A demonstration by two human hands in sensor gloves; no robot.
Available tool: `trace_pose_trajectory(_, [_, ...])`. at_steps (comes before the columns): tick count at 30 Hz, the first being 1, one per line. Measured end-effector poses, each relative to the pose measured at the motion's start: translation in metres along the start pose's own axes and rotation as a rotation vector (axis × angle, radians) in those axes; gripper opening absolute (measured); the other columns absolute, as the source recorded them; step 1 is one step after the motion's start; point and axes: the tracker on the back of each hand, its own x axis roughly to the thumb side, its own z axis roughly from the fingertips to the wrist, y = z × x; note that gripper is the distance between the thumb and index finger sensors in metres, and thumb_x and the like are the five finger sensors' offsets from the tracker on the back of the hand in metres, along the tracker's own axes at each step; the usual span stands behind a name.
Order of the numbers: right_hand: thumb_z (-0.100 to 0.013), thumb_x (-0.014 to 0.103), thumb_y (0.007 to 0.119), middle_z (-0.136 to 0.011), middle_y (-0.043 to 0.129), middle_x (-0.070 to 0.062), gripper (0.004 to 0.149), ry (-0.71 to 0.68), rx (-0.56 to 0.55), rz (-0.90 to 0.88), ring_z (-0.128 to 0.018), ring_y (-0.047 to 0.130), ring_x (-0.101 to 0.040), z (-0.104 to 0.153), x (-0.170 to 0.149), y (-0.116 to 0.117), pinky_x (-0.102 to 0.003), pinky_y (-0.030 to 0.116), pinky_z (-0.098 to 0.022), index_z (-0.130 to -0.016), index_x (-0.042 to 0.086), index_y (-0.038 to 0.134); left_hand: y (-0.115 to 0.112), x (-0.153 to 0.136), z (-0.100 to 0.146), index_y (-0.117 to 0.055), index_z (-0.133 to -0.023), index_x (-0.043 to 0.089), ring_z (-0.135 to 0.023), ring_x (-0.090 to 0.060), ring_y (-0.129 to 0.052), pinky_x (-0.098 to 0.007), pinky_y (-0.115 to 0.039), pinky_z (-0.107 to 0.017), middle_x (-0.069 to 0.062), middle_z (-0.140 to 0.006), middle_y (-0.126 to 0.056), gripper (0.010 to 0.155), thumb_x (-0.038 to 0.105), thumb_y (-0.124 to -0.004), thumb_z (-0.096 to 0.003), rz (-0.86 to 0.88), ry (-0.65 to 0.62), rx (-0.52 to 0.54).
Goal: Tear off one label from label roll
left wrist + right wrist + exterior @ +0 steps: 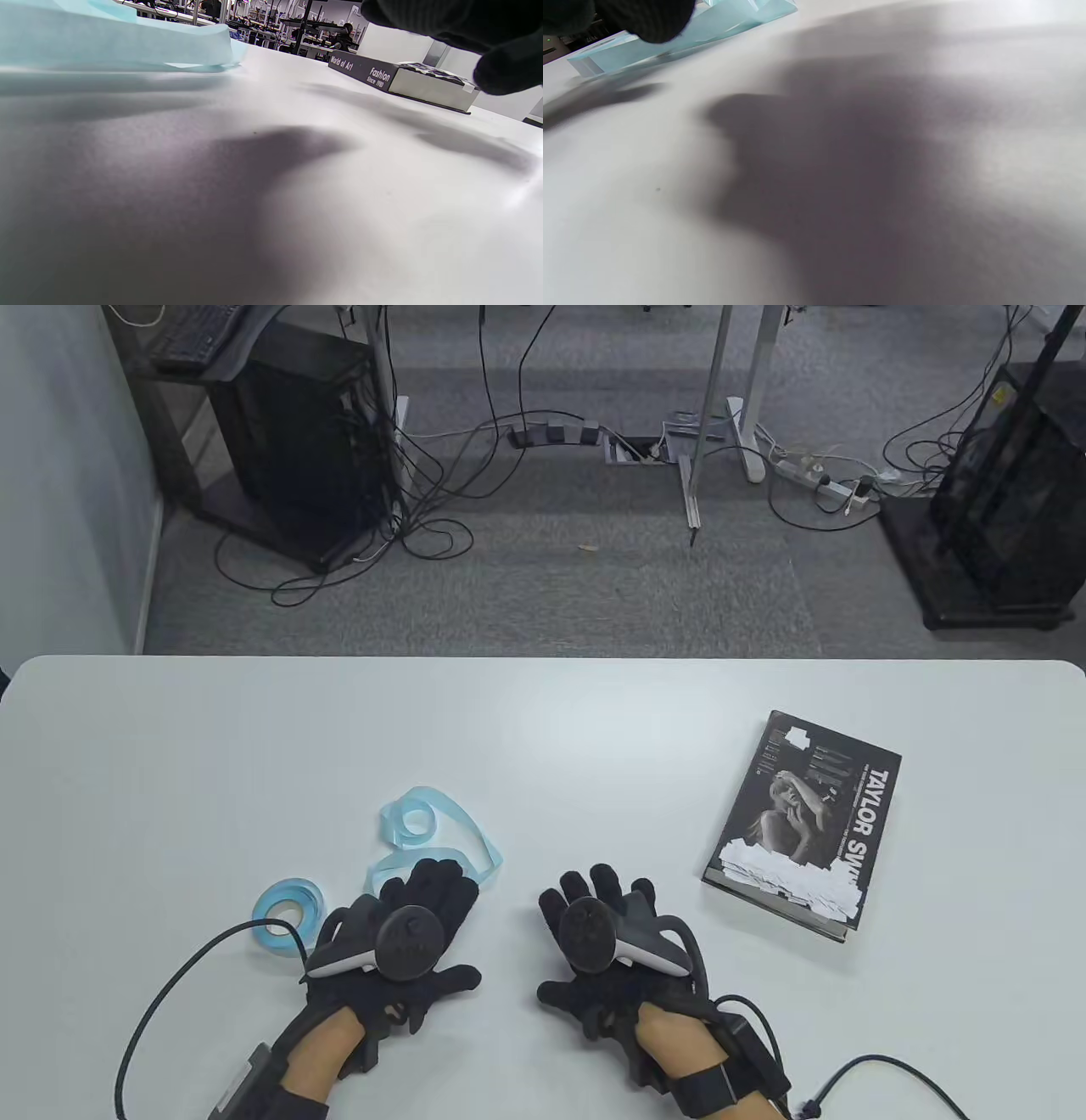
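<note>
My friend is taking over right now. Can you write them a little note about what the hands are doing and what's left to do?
Left hand: flat on the table, palm down, fingers spread, holding nothing. Its fingertips lie at the loose blue strip.
Right hand: also flat and holding nothing, apart from the strip.
Label roll: on the table just left of the left hand, with its strip unwound and curling ahead of that hand.
Book: off to the right, already covered in white labels.
Done: nothing that shows for this label.
Left: pick up the strip, tear off one label.
</note>
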Motion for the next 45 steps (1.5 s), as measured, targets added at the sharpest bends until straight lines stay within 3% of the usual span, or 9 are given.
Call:
trace_pose_trajectory(11, [-0.043, 0.061, 0.07, -0.103, -0.011, -0.002, 0.091, 0.016, -0.037, -0.053, -0.093, -0.019, -0.033, 0.004, -0.011, -0.008, -0.063, -0.012, -0.057, -0.093, 0.036, -0.001, 0.0, -0.003, 0.001, 0.001, -0.105, 0.02, -0.106, -0.039, 0.001, -0.064, -0.014, -0.07, -0.011, -0.111, 0.008, 0.094, 0.065, -0.061, -0.0494, 0.019, 0.004, -0.005])
trace_pose_trajectory(20, [-0.043, 0.061, 0.07, -0.104, -0.009, -0.003, 0.09, 0.218, -0.166, -0.19, -0.094, -0.018, -0.034, 0.016, -0.082, -0.036, -0.063, -0.012, -0.057, -0.094, 0.036, 0.001, 0.0, -0.001, 0.001, 0.001, -0.105, 0.02, -0.106, -0.039, 0.001, -0.064, -0.014, -0.07, -0.011, -0.111, 0.008, 0.094, 0.065, -0.061, -0.0493, 0.014, -0.005, 0.0])
trace_pose_trajectory(30, [-0.043, 0.062, 0.07, -0.104, -0.009, -0.003, 0.09, 0.441, -0.325, -0.41, -0.094, -0.019, -0.034, 0.039, -0.167, -0.045, -0.064, -0.013, -0.057, -0.095, 0.036, 0.002, 0.0, 0.001, 0.001, 0.0, -0.105, 0.02, -0.106, -0.039, 0.001, -0.064, -0.014, -0.07, -0.011, -0.112, 0.007, 0.094, 0.065, -0.061, -0.0494, 0.011, -0.012, -0.008])
trace_pose_trajectory(37, [-0.043, 0.061, 0.07, -0.104, -0.01, -0.003, 0.089, 0.561, -0.353, -0.471, -0.093, -0.02, -0.033, 0.042, -0.2, -0.034, -0.063, -0.014, -0.056, -0.096, 0.036, 0.004, 0.0, 0.001, 0.001, 0.0, -0.105, 0.02, -0.106, -0.039, 0.001, -0.064, -0.014, -0.07, -0.011, -0.112, 0.007, 0.094, 0.065, -0.061, -0.0495, 0.013, -0.006, -0.017])
trace_pose_trajectory(45, [-0.043, 0.061, 0.071, -0.105, -0.008, -0.001, 0.086, 0.603, -0.339, -0.434, -0.094, -0.02, -0.032, 0.036, -0.207, -0.028, -0.063, -0.015, -0.057, -0.098, 0.038, 0.009, 0.001, 0.002, 0.001, 0.0, -0.105, 0.02, -0.106, -0.039, 0.001, -0.064, -0.014, -0.07, -0.011, -0.112, 0.007, 0.094, 0.065, -0.061, -0.0496, 0.01, -0.008, -0.019])
